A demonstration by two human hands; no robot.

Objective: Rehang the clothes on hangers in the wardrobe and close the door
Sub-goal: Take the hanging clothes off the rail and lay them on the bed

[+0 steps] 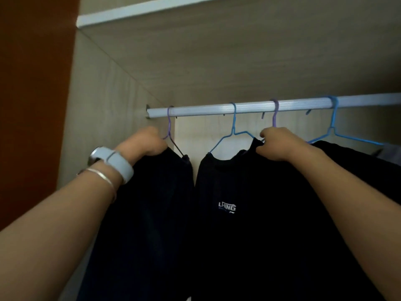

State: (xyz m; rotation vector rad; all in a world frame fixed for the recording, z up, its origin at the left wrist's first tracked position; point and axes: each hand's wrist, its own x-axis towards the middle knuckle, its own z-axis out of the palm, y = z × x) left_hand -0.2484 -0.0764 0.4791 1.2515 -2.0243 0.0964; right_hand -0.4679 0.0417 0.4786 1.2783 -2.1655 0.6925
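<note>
A white rail [256, 106] runs across the wardrobe. Several wire hangers hook over it. At the far left a purple hanger [169, 124] carries a dark garment [152, 203], and my left hand [143, 143] grips that garment's top by the hanger's shoulder. A blue hanger [234, 127] holds a black T-shirt [238, 213] with a white logo. My right hand [277, 144] grips the dark cloth and wire just below a second purple hanger [275, 114]. Another blue hanger [334, 124] with dark clothing hangs further right.
The wardrobe's beige side wall [104, 101] stands close on the left, with an orange-brown panel [32, 105] beyond it. A white-edged shelf [138, 11] lies above the rail. Bare rail shows between the hangers.
</note>
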